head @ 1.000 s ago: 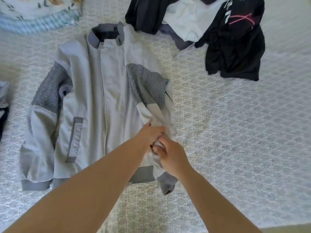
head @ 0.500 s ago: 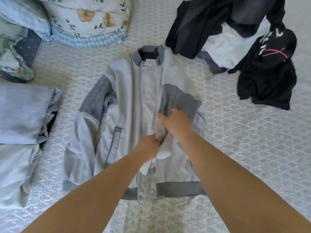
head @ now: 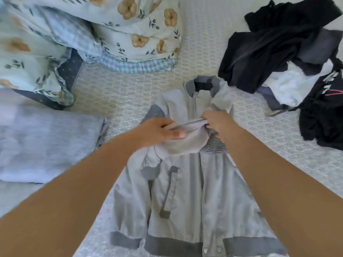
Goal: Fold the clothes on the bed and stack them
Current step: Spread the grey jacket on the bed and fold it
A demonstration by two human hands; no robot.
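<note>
Head view shows your left hand [head: 159, 133] and right hand [head: 216, 122] both pinching the gray jacket's [head: 187, 191] sleeve [head: 185, 140] flat, probably to fold it, dark pile [head: 278, 43] at two o'clock.

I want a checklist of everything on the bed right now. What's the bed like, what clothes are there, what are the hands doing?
Surface: white patterned bedspread, wrinkle-free.
Job's things: light grey zip jacket lying flat, its sleeve folded across the chest; folded grey garment at the left.
Clutter: heap of black and white clothes, unfolded.
Hands: left hand and right hand both grip the sleeve.
Cables: nothing seen.
Surroundings: floral pillows at the head.
</note>
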